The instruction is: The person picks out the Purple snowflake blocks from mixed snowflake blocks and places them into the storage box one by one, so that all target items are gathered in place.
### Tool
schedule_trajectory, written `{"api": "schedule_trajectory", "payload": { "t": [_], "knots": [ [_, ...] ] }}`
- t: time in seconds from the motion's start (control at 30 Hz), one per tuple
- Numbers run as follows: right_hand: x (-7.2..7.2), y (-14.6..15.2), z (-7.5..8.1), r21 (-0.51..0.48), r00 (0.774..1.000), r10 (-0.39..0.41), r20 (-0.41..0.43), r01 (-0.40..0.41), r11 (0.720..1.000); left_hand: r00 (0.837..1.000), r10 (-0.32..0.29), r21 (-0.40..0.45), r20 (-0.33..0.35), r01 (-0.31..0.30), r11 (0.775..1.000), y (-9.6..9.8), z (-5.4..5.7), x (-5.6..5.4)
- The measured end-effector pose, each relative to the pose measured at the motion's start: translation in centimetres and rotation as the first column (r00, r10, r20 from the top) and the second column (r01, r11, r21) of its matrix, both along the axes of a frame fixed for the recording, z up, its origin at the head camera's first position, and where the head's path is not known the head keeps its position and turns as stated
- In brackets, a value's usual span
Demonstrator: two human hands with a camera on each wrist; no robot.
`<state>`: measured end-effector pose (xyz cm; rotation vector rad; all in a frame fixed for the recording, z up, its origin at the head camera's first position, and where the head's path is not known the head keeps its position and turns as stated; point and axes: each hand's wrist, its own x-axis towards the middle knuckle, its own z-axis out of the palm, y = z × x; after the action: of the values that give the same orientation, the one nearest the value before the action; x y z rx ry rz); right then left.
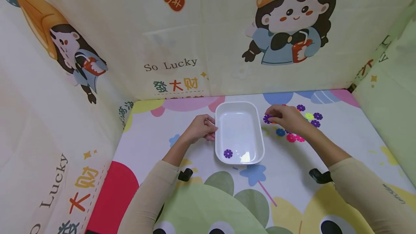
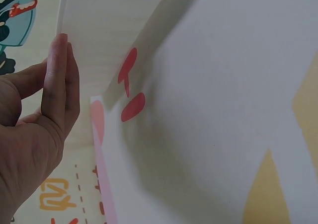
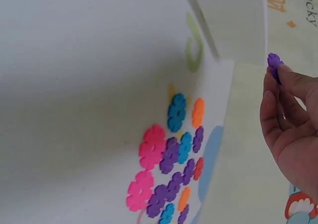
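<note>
"So Lucky" (image 1: 170,64) and "發大财" (image 1: 175,85) on the cloth walls (image 1: 224,46)

i pinch a purple flower-shaped disc (image 3: 274,61) in my right hand (image 3: 293,127), just beside the wall of a white tray (image 3: 233,23). well apart from my grip, loose discs (image 3: 149,157) in pink, blue, orange, red and purple lie clustered on the tabletop (image 3: 74,60); behind my grip shows printed cloth (image 3: 246,105).

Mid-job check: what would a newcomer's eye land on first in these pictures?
First, the white tray mid-table, with one purple flower in its near left corner and the left hand at its left side. Next, the right hand pinching another purple flower right of the tray, by a bright cluster of flowers. Then the cartoon figure high on the back cloth.
</note>
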<state>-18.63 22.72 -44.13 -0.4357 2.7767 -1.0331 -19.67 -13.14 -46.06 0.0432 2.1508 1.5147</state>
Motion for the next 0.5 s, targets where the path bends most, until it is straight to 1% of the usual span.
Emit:
{"api": "schedule_trajectory", "payload": {
  "t": [0.1,0.23,0.33,0.5],
  "knots": [
    [0.0,-0.6,0.5,-0.016,1.0,0.006,0.01,-0.006,1.0,1.0,0.001,-0.006,0.002,-0.001,1.0,0.0,0.0,0.0],
    [-0.1,-1.4,0.9,-0.046,0.999,0.037,0.032,-0.036,0.998,1.0,0.001,0.019,0.006,-0.001,1.0,0.0,0.1,0.0],
    [-0.3,-2.0,0.9,-0.054,0.998,0.059,0.031,-0.057,0.997,1.0,0.002,0.043,0.009,-0.002,0.999,0.1,0.3,0.1],
    [-0.4,-3.2,0.8,-0.071,0.995,0.088,0.043,-0.085,0.994,1.0,0.002,0.044,0.006,-0.002,0.999,0.1,0.3,0.1]
  ]
}}
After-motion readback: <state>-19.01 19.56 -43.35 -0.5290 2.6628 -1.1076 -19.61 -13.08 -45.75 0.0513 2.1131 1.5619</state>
